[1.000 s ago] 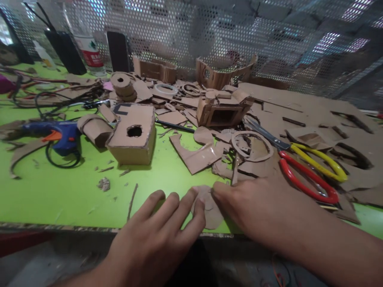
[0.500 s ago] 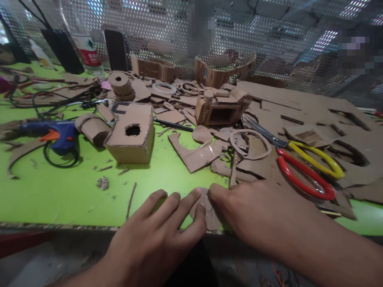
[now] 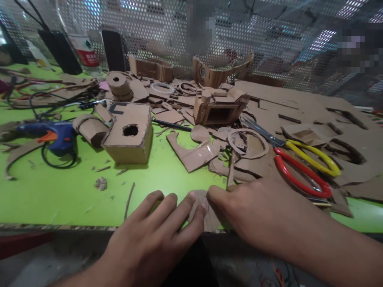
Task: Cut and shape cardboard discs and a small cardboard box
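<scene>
A small cardboard piece (image 3: 211, 220) with a curved edge lies at the table's front edge between my hands. My left hand (image 3: 161, 223) rests over its left side, fingers stretched and slightly spread, with the index fingertip and thumb touching it. At the piece's right side, my right hand (image 3: 248, 207) is curled closed and pressed down. Its fingertips, and whatever they hold, are hidden under the hand. Scissors (image 3: 281, 143) with one red and one yellow handle lie beyond my right hand. A cardboard box (image 3: 128, 151) with a round hole stands beyond my left hand.
A blue glue gun (image 3: 61, 135) lies at the left with its cable. Across the middle are a camera-shaped cardboard model (image 3: 220, 107), a cut ring (image 3: 248, 143) and many scraps. A large cardboard sheet (image 3: 314, 103) covers the right. A bottle (image 3: 86, 52) stands against the perforated screen.
The view has shifted slightly. My left index fingertip has slid a little left on the cardboard piece, and slightly more of its surface shows. My right hand stays curled in nearly the same place.
</scene>
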Available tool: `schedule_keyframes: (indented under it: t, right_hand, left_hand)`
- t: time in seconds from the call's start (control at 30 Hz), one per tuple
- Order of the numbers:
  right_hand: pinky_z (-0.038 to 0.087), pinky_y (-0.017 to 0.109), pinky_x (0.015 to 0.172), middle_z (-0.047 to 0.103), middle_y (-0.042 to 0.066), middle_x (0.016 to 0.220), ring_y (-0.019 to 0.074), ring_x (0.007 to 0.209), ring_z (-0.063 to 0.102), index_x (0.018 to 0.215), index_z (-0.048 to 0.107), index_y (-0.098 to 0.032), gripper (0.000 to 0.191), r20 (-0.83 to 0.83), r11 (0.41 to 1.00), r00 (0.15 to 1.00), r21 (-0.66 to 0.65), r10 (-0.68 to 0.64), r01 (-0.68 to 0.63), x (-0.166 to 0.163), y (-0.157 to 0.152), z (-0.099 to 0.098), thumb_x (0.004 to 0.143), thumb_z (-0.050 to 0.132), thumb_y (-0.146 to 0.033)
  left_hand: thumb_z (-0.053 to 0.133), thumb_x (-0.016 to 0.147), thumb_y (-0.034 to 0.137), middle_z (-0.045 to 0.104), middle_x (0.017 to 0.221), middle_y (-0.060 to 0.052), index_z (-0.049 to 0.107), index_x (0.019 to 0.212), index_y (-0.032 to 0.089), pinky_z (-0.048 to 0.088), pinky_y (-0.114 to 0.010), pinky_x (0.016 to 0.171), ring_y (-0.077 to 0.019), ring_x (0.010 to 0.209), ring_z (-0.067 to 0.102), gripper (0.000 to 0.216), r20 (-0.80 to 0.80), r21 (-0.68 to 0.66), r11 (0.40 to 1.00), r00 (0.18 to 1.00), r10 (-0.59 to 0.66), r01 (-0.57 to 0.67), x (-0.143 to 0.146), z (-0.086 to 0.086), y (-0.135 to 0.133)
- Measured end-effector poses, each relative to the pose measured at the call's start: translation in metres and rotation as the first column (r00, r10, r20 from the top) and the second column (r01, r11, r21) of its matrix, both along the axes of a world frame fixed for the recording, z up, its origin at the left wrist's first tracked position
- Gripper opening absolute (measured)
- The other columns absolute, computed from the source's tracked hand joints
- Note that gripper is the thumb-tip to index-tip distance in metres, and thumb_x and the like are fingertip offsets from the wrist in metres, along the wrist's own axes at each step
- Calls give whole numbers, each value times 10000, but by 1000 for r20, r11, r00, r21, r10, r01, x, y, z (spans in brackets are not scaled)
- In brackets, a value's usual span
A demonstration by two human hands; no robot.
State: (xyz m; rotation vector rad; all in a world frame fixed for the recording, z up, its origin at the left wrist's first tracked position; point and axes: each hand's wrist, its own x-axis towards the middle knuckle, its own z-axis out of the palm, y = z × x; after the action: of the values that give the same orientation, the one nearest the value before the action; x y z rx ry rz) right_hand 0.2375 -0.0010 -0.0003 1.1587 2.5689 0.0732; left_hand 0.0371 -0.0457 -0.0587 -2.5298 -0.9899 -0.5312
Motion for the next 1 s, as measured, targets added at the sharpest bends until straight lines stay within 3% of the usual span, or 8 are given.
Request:
schedule_keyframes:
  t: [0.1,0.23,0.37,0.53,1.0]
  right_hand:
    - [84,306,437,715,14,626,202,494,643,880,620,-235,186,5,999,999,-3,-36,36,1,1,0,832,528,-80]
    - [95,301,454,708,24,647,168,485,602,823,602,-215,124,-21,999,999,17,42,-42,7,8,2,846,538,-111]
    - [97,295,474,710,16,677,153,469,566,792,588,-215,103,-50,993,994,84,92,-88,11,14,3,847,543,-140]
    - [93,296,471,722,16,700,144,501,575,825,608,-210,95,-51,989,988,53,144,-141,4,19,-1,868,562,-139]
    - [92,301,467,707,32,657,172,517,615,872,630,-205,95,-28,977,977,27,212,-211,0,24,1,865,577,-126]
  left_hand:
    - [448,884,26,748,1103,4,629,1173,193,420,-382,845,-192,874,624,379,-4,15,1000,1000,0,0,1,1,1]
    - [455,880,22,761,1058,3,647,1183,198,415,-378,860,-196,878,626,400,-10,26,1000,1000,14,-14,0,0,0]
    - [464,882,30,718,1250,4,616,1286,225,398,-387,936,-214,1032,622,474,23,-20,999,999,43,-42,-4,-6,-4]
    - [507,882,55,668,1355,10,592,1349,295,408,-396,948,-235,1158,599,531,46,-69,993,994,103,-99,-7,-13,-7]
    - [499,908,71,692,1320,14,630,1312,287,422,-370,933,-209,1127,617,477,2,-69,995,997,79,-78,-9,-5,-5]
